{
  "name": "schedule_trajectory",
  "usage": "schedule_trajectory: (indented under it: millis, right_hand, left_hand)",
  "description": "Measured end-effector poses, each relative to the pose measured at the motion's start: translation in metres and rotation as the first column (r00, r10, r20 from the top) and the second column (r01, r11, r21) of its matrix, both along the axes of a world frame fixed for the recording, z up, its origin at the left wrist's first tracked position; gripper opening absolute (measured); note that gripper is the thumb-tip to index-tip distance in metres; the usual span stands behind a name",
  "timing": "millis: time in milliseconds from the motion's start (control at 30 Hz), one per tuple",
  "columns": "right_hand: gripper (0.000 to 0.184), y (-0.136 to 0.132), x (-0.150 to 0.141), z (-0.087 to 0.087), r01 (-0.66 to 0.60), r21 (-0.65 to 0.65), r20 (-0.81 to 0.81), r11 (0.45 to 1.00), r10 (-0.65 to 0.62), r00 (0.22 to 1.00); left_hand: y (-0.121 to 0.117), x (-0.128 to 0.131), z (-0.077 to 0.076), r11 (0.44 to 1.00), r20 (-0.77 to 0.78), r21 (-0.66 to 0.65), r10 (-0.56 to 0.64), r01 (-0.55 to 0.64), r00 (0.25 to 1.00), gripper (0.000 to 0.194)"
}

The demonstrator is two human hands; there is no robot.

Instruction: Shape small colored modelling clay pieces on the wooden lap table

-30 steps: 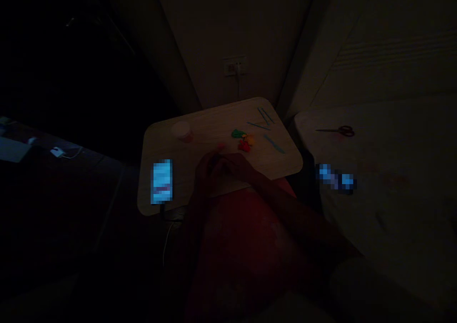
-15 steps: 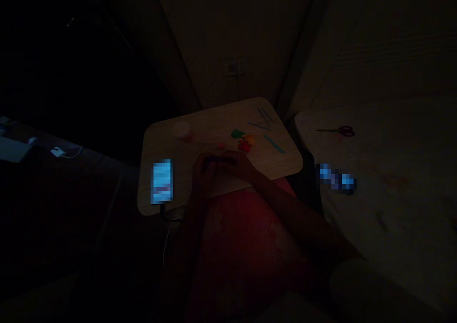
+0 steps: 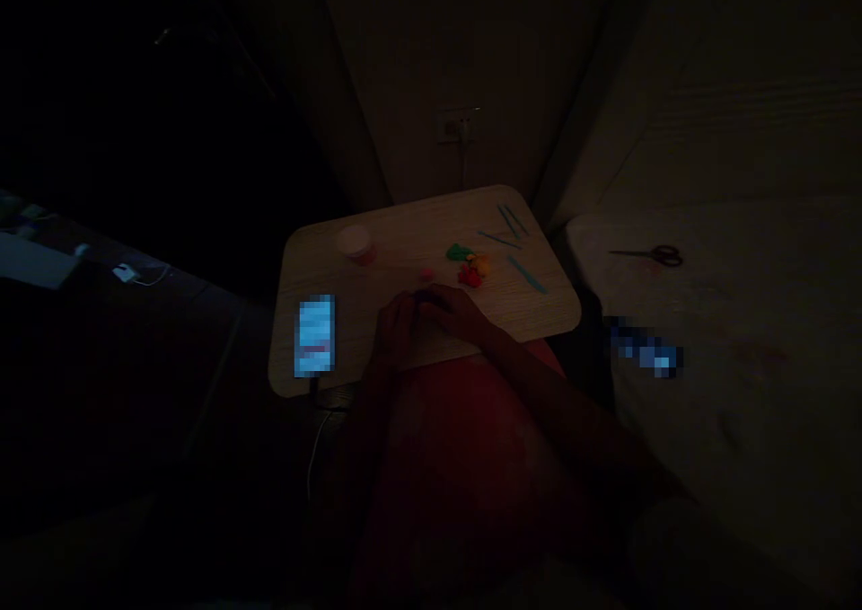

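Observation:
In the dim head view, my left hand and my right hand come together at the near side of a small wooden table. Their curled fingers close around a dark lump of modelling clay, mostly covered by them. Just beyond lies a small pink piece of clay. Green clay, orange clay and red clay sit touching in a cluster, ahead of my right hand.
A lidded tub stands at the table's back left, a lit phone at its front left. Several thin blue-green sticks lie on the right. Scissors and a second lit device rest on the pale surface alongside.
The view has shifted slightly, moving the table rightward in the picture. My fingers have closed more over the dark clay, of which less shows now.

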State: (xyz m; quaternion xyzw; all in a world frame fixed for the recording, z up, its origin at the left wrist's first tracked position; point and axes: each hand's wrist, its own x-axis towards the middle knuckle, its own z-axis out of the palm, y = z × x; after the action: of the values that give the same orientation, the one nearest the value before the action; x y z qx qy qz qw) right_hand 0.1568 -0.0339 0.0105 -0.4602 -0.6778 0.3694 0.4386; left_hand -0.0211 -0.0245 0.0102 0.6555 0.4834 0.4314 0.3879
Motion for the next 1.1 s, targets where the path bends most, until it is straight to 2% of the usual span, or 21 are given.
schedule_trajectory:
  millis: [133, 267, 467, 567, 900, 1033, 1100]
  right_hand:
    - [0.041, -0.001, 0.0, -0.002, -0.001, -0.033, -0.03, 0.999, 0.0, 1.0]
    - [0.047, -0.002, 0.001, -0.001, -0.026, -0.054, -0.018, 0.998, 0.025, 1.0]
    - [0.055, -0.003, 0.003, 0.004, -0.086, -0.078, -0.028, 0.993, 0.084, 0.996]
    - [0.056, -0.002, 0.003, 0.005, -0.098, -0.09, -0.066, 0.991, 0.092, 0.994]
    - [0.047, 0.0, 0.003, -0.002, -0.032, 0.038, -0.1, 0.999, 0.036, 0.994]
    - [0.045, -0.001, 0.003, -0.006, 0.072, 0.024, -0.128, 0.997, -0.069, 0.989]
    - [0.046, -0.001, 0.003, -0.007, 0.076, 0.021, -0.121, 0.997, -0.073, 0.99]
  left_hand:
    - [-0.001, 0.003, 0.001, 0.997, -0.018, 0.013, -0.075, 0.075, 0.997, 0.057]
    - [-0.001, 0.006, 0.0, 0.996, -0.043, 0.008, -0.093, 0.094, 0.995, 0.053]
    - [0.0, 0.005, 0.003, 0.983, 0.066, -0.061, -0.169, 0.173, 0.983, 0.047]
    - [-0.001, 0.004, 0.005, 0.977, 0.073, -0.087, -0.188, 0.194, 0.98, 0.043]
    - [-0.002, 0.005, 0.004, 0.985, 0.041, -0.069, -0.156, 0.158, 0.987, 0.04]
    - [-0.003, 0.007, 0.0, 0.992, 0.048, -0.018, -0.121, 0.122, 0.992, 0.049]
    - [-0.003, 0.008, -0.001, 0.997, 0.056, 0.009, -0.073, 0.072, 0.996, 0.054]
